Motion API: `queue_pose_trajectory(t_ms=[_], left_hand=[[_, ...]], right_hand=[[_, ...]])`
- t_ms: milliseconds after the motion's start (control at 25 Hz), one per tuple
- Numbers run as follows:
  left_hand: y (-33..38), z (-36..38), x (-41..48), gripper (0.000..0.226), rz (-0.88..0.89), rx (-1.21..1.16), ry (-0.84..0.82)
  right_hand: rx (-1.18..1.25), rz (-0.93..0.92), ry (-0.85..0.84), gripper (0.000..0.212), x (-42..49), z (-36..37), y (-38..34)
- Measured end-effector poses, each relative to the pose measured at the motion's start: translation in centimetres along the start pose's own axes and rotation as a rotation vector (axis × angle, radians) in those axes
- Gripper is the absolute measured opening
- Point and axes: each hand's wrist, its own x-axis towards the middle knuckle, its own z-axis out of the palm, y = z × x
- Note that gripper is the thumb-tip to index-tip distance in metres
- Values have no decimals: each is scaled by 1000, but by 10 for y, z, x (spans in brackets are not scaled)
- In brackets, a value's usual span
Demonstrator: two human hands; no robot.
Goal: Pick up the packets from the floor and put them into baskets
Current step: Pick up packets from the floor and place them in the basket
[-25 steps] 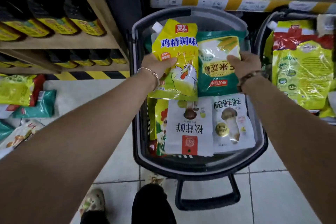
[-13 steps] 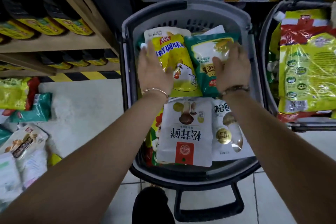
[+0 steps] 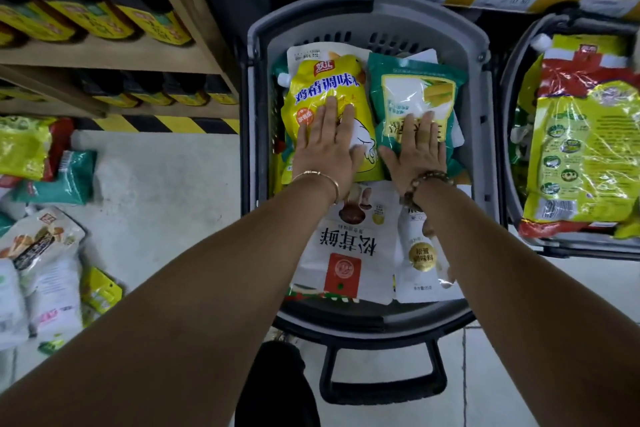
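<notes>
- From the head view, my left hand [image 3: 325,149] lies flat with its fingers straight and spread, palm down on the yellow packet [image 3: 322,80].
- My right hand [image 3: 417,149] is just as flat, fingers straight, pressing on the green packet [image 3: 415,87]. Neither hand grips anything.
- There is a thin gold bangle [image 3: 318,175] on my left wrist and a bead bracelet [image 3: 426,180] on my right.
- The two packets lie side by side, edges touching, in the far half of the grey basket [image 3: 367,7]. They sit on top of other packets whose white corners peek out behind them.
- In the near half, under my wrists, a white mushroom packet [image 3: 346,246] lies face up. A second white packet [image 3: 420,264] touches its right edge.
- The basket stands on the tiled floor [image 3: 166,205], its black handle [image 3: 381,388] pointing toward me.
- On the right, a second basket [image 3: 507,135] stands just beside the first, holding a big yellow-and-red bag [image 3: 585,156].
- On the left, more packets lie on the floor: a teal packet [image 3: 65,180], a yellow-green packet [image 3: 24,146] and a white snack packet [image 3: 38,246] among them, well apart from the grey basket.
- At upper left, a wooden shelf [image 3: 104,56] carries dark bottles with yellow labels.
</notes>
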Motion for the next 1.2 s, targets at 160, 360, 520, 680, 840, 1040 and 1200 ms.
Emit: queue_pose_trajectory(t_ms=[160, 360, 520, 680, 840, 1040, 1200], left_hand=[[-3, -32, -20, 61, -40, -163, 45], [-49, -71, -87, 46, -238, -511, 299], [-118, -90, -149, 43, -449, -648, 369], [-207, -92, -228, 45, -617, -653, 392], [-301, -84, -313, 46, -778, -669, 426], [-407, -65, -420, 45, -995, -782, 436], [-469, -33, -479, 46, -1135, -848, 329]], right_hand=[[192, 3, 67, 55, -22, -22, -12], [308, -274, 296, 43, -75, -49, -78], [295, -414, 231, 43, -117, -45, -152], [251, -546, 114, 45, -167, -6, -240], [217, -586, -37, 45, -220, 54, -331], [144, -539, -189, 41, -273, 125, -427], [89, -473, -264, 42, -299, 173, -482]])
